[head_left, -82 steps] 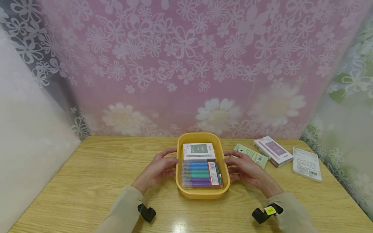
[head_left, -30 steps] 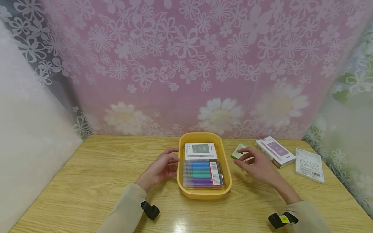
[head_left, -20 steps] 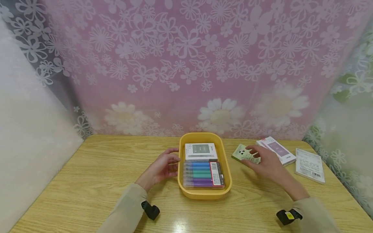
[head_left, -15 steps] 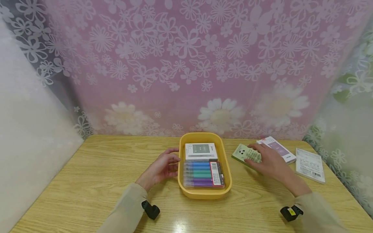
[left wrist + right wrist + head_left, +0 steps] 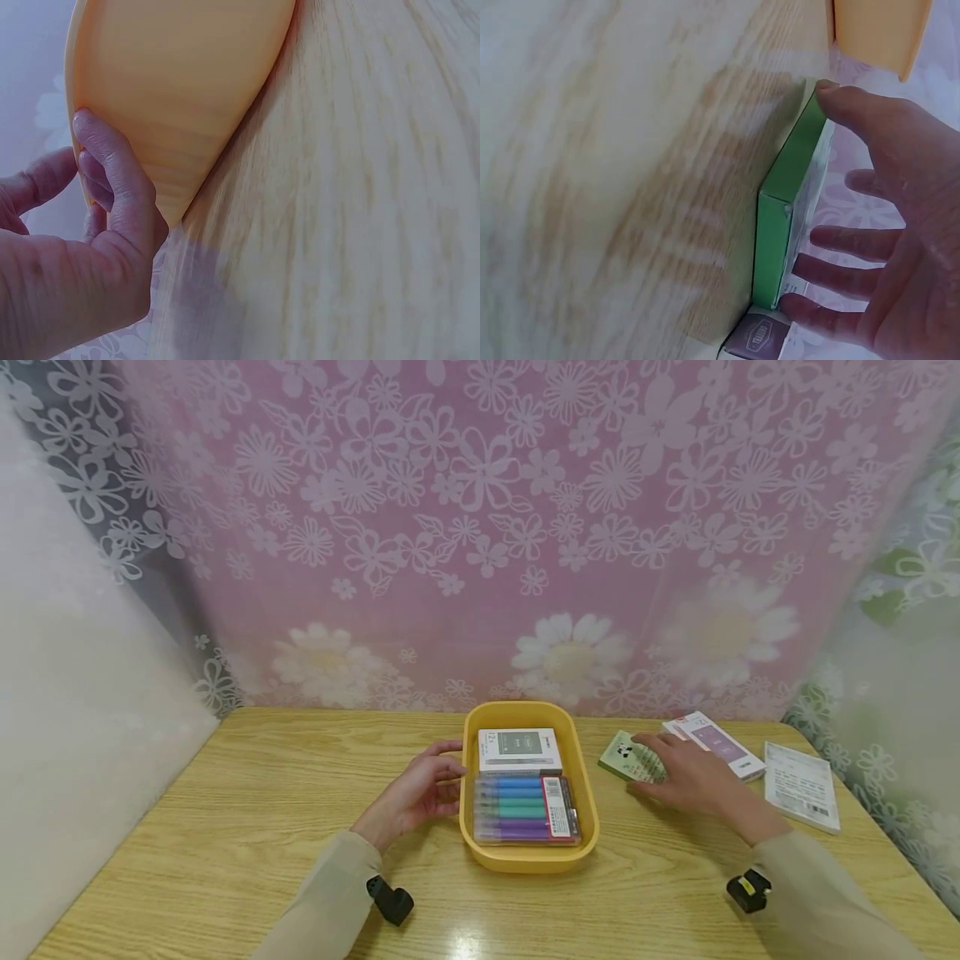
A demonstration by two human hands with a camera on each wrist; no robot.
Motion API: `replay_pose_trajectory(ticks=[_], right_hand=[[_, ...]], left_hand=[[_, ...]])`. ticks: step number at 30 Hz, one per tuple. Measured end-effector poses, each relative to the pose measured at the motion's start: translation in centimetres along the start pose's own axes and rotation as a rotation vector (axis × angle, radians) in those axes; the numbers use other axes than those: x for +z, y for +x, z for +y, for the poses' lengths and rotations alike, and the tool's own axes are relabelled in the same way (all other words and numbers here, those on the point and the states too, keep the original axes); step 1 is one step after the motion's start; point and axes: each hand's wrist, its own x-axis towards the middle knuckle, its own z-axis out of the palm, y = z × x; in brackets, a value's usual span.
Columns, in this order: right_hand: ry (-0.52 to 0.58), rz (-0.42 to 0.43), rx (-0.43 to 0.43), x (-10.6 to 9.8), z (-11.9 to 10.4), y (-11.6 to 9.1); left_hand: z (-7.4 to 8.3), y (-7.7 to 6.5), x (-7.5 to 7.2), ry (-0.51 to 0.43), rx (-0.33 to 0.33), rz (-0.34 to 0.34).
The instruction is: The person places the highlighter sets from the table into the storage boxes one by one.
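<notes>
A yellow tray (image 5: 528,860) stands on the table, holding a white box with a grey-green label (image 5: 520,750) and a clear pack of coloured pens (image 5: 513,810). At its left side, my left hand (image 5: 418,792) touches the outer wall close to the rim with loosely bent fingers. My right hand (image 5: 693,781) reaches over a flat green box (image 5: 630,758) with a panda print. In the right wrist view the thumb (image 5: 847,105) is at one corner of the green box, and the other fingers spread across its top, fairly straight. Part of the box is hidden beneath the hand.
Behind the right hand lies a white box with a purple label (image 5: 718,745). Farther right is a flat white package (image 5: 802,787) near the table's right edge. A floral curtain (image 5: 420,568) hangs along the back edge of the wooden table (image 5: 300,777).
My right hand has left the tray's right side and moved right, over the green box. My left hand stays at the tray's left wall. The box and tray keep their places.
</notes>
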Motion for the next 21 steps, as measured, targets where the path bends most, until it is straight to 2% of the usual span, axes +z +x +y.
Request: replay_pose_trajectory(ticks=[6,21], right_hand=[[-0.026,-0.044,0.016,0.25,0.03,0.09],[-0.012,-0.041,0.033,0.37,-0.34,0.0]], left_hand=[[0.04,-0.05,-0.01,-0.006,-0.01,-0.004],[0.11,-0.1,-0.04,-0.007,-0.015,-0.012]])
